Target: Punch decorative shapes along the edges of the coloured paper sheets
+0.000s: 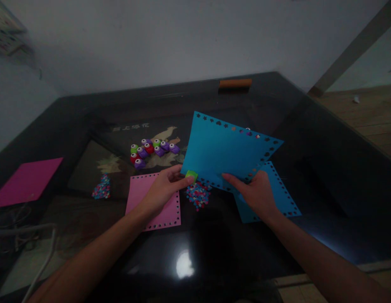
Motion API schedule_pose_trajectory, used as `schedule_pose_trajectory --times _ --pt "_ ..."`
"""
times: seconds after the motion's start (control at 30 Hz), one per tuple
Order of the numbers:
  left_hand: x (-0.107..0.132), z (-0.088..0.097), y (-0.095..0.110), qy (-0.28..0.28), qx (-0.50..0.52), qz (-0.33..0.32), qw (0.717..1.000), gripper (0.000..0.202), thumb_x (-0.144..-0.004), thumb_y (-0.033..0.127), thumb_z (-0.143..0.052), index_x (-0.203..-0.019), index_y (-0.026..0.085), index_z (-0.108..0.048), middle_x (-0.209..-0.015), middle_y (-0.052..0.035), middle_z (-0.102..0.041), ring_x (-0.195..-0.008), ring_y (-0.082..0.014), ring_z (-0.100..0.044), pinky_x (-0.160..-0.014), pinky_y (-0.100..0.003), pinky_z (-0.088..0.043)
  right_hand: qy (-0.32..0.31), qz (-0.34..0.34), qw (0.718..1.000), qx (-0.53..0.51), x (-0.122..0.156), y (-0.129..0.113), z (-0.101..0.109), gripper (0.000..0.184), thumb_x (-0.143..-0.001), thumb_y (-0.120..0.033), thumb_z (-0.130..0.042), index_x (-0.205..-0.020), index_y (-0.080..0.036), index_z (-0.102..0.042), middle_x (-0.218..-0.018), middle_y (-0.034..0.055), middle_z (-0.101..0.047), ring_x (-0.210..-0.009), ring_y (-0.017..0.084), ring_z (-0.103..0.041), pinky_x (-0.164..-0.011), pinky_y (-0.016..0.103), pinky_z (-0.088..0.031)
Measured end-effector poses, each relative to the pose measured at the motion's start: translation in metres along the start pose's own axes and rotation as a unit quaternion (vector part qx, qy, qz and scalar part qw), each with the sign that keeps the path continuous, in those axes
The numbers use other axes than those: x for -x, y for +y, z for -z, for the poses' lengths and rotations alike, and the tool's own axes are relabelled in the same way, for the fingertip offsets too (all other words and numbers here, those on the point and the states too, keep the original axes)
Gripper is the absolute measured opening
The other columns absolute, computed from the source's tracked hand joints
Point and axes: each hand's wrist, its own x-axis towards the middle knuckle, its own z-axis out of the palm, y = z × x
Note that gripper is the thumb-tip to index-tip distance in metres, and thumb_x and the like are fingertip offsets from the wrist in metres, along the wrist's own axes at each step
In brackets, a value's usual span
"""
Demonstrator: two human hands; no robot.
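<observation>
My left hand (165,187) is closed on a small green paper punch (191,175), pressed onto the near left edge of a blue sheet (223,151). The sheet has small shapes punched all along its border and is held up off the table. My right hand (256,193) pinches the sheet's near edge, thumb on top. Under the punch lies a small heap of coloured paper bits (198,196) on the dark glass table (324,176).
A pink punched sheet (160,202) lies under my left wrist. A second blue punched sheet (277,198) lies under my right hand. Several coloured punches (152,149) sit behind. Another heap of bits (102,188), a magenta sheet (26,181) and cables (31,235) lie at the left.
</observation>
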Motion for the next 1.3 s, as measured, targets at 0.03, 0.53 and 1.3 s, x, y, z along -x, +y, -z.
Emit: schedule_pose_trajectory --times 0.03,0.53,1.3 --pt "0.0001 0.0 0.0001 0.001 -0.001 0.0 1.0 0.027 -0.072 0.031 -0.072 -0.093 0.016 -0.066 -0.093 -0.0062 -0.072 -0.085 -0.0202 -0.064 -0.086 -0.036 -0.045 0.0 -0.002 1.0 0.003 0.0 0.0002 -0.0001 0.02 -0.072 -0.039 -0.07 -0.065 -0.02 -0.068 -0.064 0.003 -0.07 -0.06 0.022 -0.063 -0.061 0.038 -0.053" --pt "-0.0018 0.0016 -0.0034 0.001 -0.009 -0.009 1.0 0.026 -0.072 0.032 -0.071 -0.093 0.017 -0.065 -0.091 -0.0049 -0.071 -0.082 -0.0194 -0.064 -0.083 -0.035 -0.046 0.002 -0.015 1.0 -0.005 0.0003 -0.0001 -0.0013 0.022 -0.07 -0.041 -0.071 -0.063 -0.02 -0.067 -0.064 0.0028 -0.07 -0.056 0.019 -0.06 -0.056 0.035 -0.051" --pt "0.0025 -0.0012 0.0005 0.012 -0.002 -0.011 1.0 0.025 -0.072 0.032 -0.072 -0.089 0.016 -0.064 -0.087 -0.0043 -0.069 -0.081 -0.0192 -0.063 -0.084 -0.035 -0.045 0.001 -0.014 1.0 0.009 0.001 -0.0003 -0.0009 0.024 -0.071 -0.04 -0.069 -0.061 -0.019 -0.066 -0.062 0.0044 -0.068 -0.057 0.021 -0.06 -0.057 0.036 -0.05"
